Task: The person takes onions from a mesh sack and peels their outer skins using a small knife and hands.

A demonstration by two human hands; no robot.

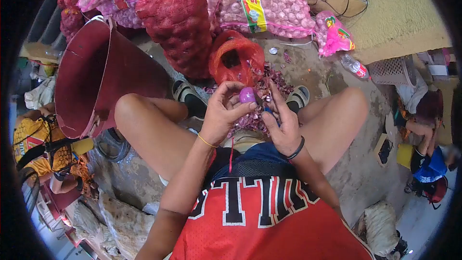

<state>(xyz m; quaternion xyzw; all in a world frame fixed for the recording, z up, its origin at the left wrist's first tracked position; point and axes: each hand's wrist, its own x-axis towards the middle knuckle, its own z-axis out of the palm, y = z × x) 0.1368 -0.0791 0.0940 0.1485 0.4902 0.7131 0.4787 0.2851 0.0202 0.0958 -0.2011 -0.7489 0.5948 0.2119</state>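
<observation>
A red shirt [260,221] lies nearest, below the bent knees; beyond the left knee a big red bucket [134,67] leans on its side, its mouth tilted, near an upright sack of red onions [174,29]. Just beside the sack an open net bag [255,57] stands by scattered peels [285,86]. Above the peels, the left hand [224,110] grasps a purple onion [247,95] in its fingers; the right hand's [285,126] fingers curl around a small blue handle [268,110], partly hidden.
</observation>
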